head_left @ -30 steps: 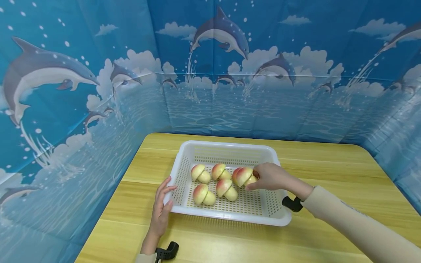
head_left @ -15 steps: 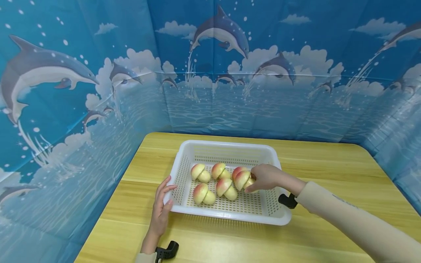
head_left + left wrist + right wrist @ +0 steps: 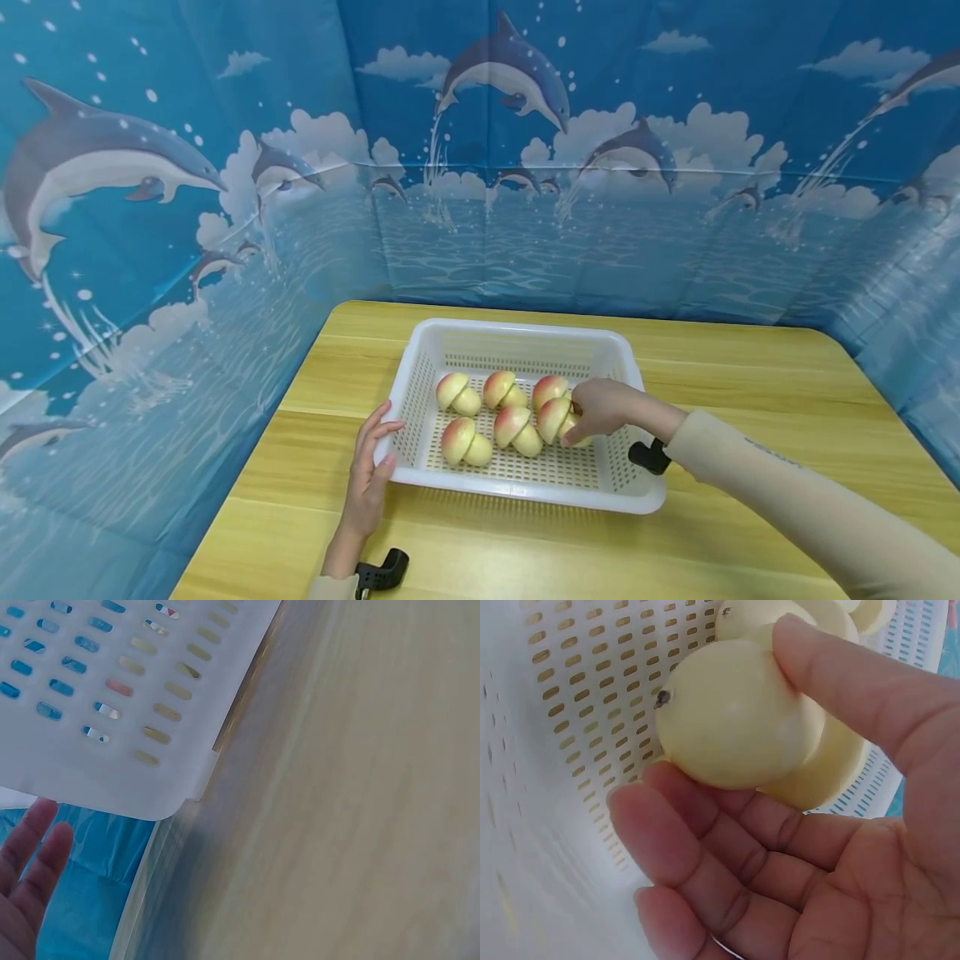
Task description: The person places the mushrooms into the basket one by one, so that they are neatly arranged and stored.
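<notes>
A white plastic basket [image 3: 517, 493] with slotted walls holds several toy mushrooms with red-and-yellow caps and pale stems. My right hand [image 3: 611, 406] reaches over the basket's right side and grips one toy mushroom [image 3: 553, 419] in the front row. In the right wrist view, the thumb lies on the pale stem [image 3: 739, 712] and the curled fingers are under it. Just behind it sits another mushroom [image 3: 551, 389], partly hidden. My left hand [image 3: 367, 483] rests at the basket's left front corner, with fingers extended along the rim.
More toy mushrooms lie to the left: one at the front left [image 3: 465, 442], one at the front middle [image 3: 517, 432], and two behind them [image 3: 457, 394]. Wooden tabletop [image 3: 750, 400] surrounds the basket. A dolphin-printed curtain [image 3: 510, 242] hangs behind and at the sides.
My right hand has moved the gripped mushroom slightly down toward the basket's front, so the one behind shows more. My left hand and the basket have stayed put.
</notes>
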